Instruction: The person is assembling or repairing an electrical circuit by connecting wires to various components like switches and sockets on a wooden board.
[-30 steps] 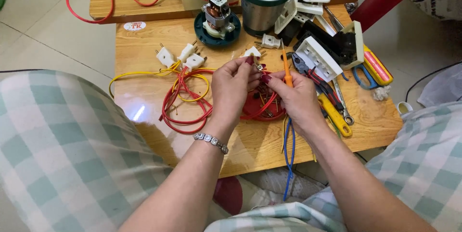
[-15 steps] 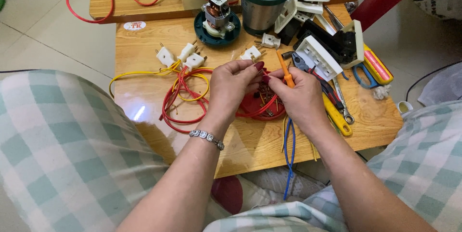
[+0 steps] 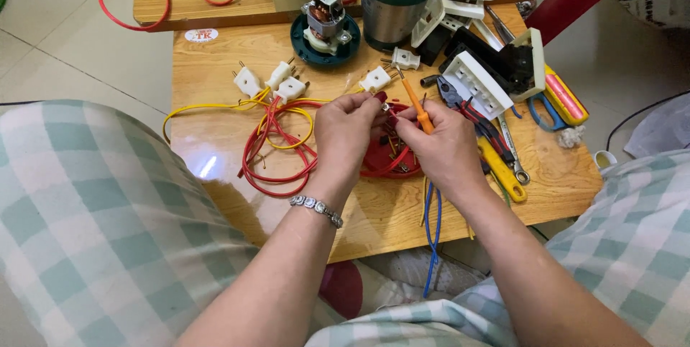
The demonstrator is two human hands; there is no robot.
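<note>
My left hand [image 3: 349,137] and my right hand [image 3: 440,151] meet over a round red part [image 3: 392,162] lying on the low wooden table [image 3: 215,59]. The left fingertips pinch a small metal piece on a red wire just above the red part. My right hand grips an orange-handled screwdriver [image 3: 416,107], its shaft pointing away from me, and its fingertips touch the same small piece. A bracelet sits on my left wrist.
Coiled red and yellow wires [image 3: 277,147] with white plugs [image 3: 277,81] lie left of the hands. Behind stand a small motor [image 3: 325,20] and a green-rimmed metal cup [image 3: 394,2]. Pliers, white sockets [image 3: 478,84], a yellow-handled tool [image 3: 501,171] and blue wires [image 3: 431,235] lie right.
Both hands have shifted slightly and drawn closer together over the red part. The screwdriver in my right hand has tilted to point further away from me.
</note>
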